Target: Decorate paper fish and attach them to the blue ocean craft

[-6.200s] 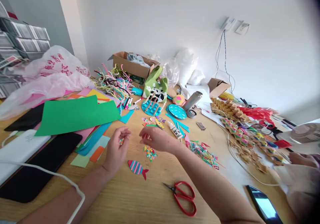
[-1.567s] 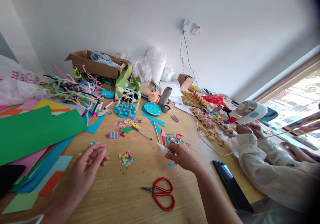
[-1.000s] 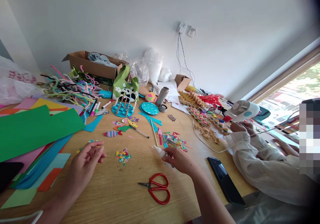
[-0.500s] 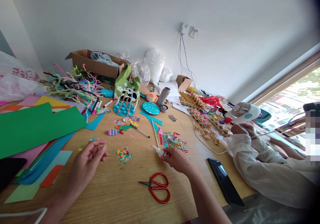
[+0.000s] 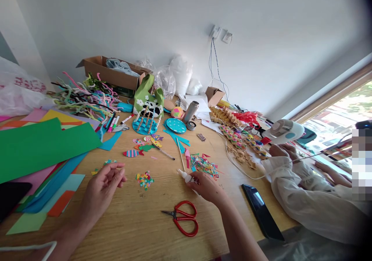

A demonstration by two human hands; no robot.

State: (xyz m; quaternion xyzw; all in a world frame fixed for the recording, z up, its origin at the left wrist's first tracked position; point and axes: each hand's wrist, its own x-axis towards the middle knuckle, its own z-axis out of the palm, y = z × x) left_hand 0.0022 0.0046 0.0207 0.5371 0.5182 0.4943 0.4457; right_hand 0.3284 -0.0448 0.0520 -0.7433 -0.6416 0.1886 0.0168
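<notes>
My right hand (image 5: 205, 185) is wrapped round a small white glue bottle (image 5: 186, 175), its nozzle pointing up and left just above the table. On the left, the thumb and fingers of my left hand (image 5: 106, 187) are pinched together; what they hold, if anything, is too small to make out. Between my hands lies a little heap of coloured paper dots (image 5: 144, 180). More paper dots (image 5: 109, 162) show just behind my left fingers. Red-handled scissors (image 5: 184, 218) rest nearer me, blades to the left. Thin coloured paper scraps (image 5: 203, 165) are piled beyond my right hand.
Striped paper fish (image 5: 133, 153), a pen (image 5: 167, 154) and a wooden stick (image 5: 180, 154) lie farther back. Coloured paper sheets (image 5: 43, 148) cover the left side. A black phone (image 5: 261, 212) lies at right, near a co-worker's white sleeve (image 5: 293, 199) and a fan (image 5: 283, 131).
The whole view has shifted very slightly. Both hands keep nearly the same place and grip.
</notes>
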